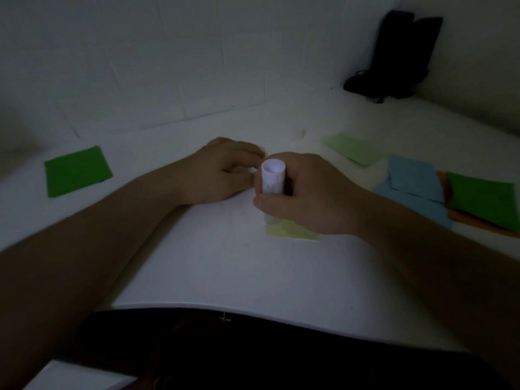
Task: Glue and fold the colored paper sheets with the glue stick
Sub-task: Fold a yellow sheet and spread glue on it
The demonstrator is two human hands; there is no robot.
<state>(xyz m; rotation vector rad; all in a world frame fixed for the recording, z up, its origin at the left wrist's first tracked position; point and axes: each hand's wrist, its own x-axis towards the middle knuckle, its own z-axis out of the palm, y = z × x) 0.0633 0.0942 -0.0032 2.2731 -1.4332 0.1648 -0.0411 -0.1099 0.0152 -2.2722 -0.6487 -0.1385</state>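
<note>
My right hand (306,192) grips a white glue stick (272,177) upright at the middle of the white table (225,263). A pale yellow paper sheet (292,230) lies under that hand, mostly hidden. My left hand (222,170) rests on the table just left of the glue stick, its fingers curled near the sheet's far edge; what they touch is hidden. A folded dark green sheet (77,171) lies far left.
A light green sheet (353,147) lies at the right rear. A pile of blue (412,182), orange (478,220) and dark green (484,199) sheets sits at the right edge. A dark object (399,54) stands in the far right corner against the wall.
</note>
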